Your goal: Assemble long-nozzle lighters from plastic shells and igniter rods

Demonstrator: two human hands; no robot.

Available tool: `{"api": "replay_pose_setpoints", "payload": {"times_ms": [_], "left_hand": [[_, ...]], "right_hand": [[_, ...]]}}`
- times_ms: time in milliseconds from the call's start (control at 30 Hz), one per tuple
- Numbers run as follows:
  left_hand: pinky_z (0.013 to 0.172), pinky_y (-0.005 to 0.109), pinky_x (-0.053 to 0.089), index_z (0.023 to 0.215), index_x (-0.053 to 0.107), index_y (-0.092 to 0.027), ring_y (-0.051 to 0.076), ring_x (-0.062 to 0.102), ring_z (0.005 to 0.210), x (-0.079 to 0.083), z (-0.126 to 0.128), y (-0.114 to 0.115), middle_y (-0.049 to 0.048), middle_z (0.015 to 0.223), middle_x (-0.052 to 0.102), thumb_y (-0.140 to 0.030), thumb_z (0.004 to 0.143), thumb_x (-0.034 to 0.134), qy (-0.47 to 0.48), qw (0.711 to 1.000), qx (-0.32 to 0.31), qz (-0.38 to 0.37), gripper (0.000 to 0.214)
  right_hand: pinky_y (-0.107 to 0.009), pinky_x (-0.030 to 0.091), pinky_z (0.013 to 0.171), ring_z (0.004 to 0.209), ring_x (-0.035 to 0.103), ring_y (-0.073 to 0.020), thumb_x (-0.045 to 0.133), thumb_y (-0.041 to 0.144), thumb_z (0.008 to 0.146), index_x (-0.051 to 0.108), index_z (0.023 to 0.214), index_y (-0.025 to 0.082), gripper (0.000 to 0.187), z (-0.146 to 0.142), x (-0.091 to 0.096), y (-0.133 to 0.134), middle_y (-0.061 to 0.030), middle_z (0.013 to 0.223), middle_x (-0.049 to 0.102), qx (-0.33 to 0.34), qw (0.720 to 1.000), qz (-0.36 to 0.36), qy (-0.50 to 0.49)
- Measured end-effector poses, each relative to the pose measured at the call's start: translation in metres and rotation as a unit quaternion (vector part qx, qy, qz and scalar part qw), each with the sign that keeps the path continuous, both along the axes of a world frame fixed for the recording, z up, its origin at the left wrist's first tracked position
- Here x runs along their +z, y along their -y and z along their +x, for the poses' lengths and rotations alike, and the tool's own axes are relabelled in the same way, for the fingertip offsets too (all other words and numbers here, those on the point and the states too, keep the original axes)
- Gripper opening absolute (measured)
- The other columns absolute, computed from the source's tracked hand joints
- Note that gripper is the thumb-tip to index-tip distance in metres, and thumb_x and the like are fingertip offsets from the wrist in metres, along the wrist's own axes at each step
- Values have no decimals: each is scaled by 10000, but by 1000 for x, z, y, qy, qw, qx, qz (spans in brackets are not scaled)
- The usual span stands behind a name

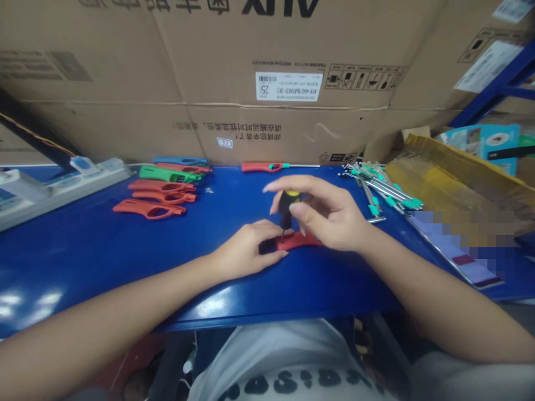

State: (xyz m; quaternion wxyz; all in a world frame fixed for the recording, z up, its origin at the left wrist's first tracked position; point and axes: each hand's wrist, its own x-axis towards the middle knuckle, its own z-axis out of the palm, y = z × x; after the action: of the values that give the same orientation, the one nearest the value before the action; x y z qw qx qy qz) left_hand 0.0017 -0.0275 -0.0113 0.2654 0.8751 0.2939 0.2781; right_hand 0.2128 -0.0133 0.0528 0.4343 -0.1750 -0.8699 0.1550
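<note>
My right hand [324, 214] is closed around a small black screwdriver with a yellow end [286, 210], held nearly upright. Its tip meets a red lighter handle [303, 240] that lies flat on the blue table. With fingers and thumb on either side, my left hand [251, 250] grips the left end of that handle against the tabletop. Part of the handle's right end is hidden under my right hand.
Several red, green and blue lighter handles [163, 192] lie at the left by a white power strip [106, 172]. A red lighter with a metal rod [263, 166] rests at the back. Metal rods with green parts [390, 192] are heaped right, beside a yellow-taped carton [463, 178]. Cardboard [225, 55] stands behind.
</note>
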Motion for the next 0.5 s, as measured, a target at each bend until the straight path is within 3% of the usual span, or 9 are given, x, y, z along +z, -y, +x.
{"api": "replay_pose_setpoints", "payload": {"times_ms": [67,133,167,233,300,400,467,500], "left_hand": [[910,342,549,1199,704,-207,210,687,995,0,0,0,58,1053,742,-237,899,704,1,1000,2,3,301],[898,341,550,1165,714,-208,206,685,973,1,0,0,53,1034,739,-239,903,698,-3,1000,2,3,264],[903,345,549,1161,714,-204,209,682,984,1,0,0,58,1051,737,-244,906,695,-5,1000,2,1,259],[911,356,548,1152,717,-193,222,674,1013,0,0,0,73,1087,731,-256,905,696,-6,1000,5,0,256],[892,357,551,1131,723,-189,226,678,992,-1,0,-1,74,1065,733,-254,899,698,-7,1000,8,3,242],[880,356,547,1134,721,-209,220,687,958,-3,0,-2,55,1047,746,-242,908,681,-7,1000,2,9,231],[876,356,543,1133,720,-213,218,685,946,-4,0,-2,49,1039,750,-254,909,685,-10,1000,7,10,230],[860,351,543,1116,724,-209,216,681,929,-4,0,-3,50,1018,747,-262,904,695,-12,1000,13,10,220]], "right_hand": [[-249,547,665,708,651,-127,620,401,983,658,1223,224,300,2,-2,-1,-23,894,706,-32,994,105,-21],[-275,557,695,768,671,-159,627,422,970,676,1196,223,305,4,-3,-1,-42,904,711,-58,980,191,-26],[-289,566,727,827,684,-171,555,407,1008,658,1242,219,318,3,-3,0,-64,978,719,-55,979,194,-18],[-305,575,802,928,690,-168,383,310,1068,590,1355,202,370,1,-2,2,-91,1133,706,-27,992,123,8],[-286,569,814,895,685,-145,377,267,1070,582,1364,194,366,-3,-1,3,-75,1094,713,-21,997,75,19],[-247,546,713,723,651,-130,600,361,993,690,1193,212,265,-4,-1,2,-22,843,702,-92,982,165,12],[-255,546,715,762,666,-146,589,377,993,697,1187,218,274,-5,-1,1,-36,882,714,-116,972,205,19],[-265,554,746,834,682,-155,512,353,1026,671,1245,218,302,-5,-1,1,-53,975,726,-102,976,189,30]]}}
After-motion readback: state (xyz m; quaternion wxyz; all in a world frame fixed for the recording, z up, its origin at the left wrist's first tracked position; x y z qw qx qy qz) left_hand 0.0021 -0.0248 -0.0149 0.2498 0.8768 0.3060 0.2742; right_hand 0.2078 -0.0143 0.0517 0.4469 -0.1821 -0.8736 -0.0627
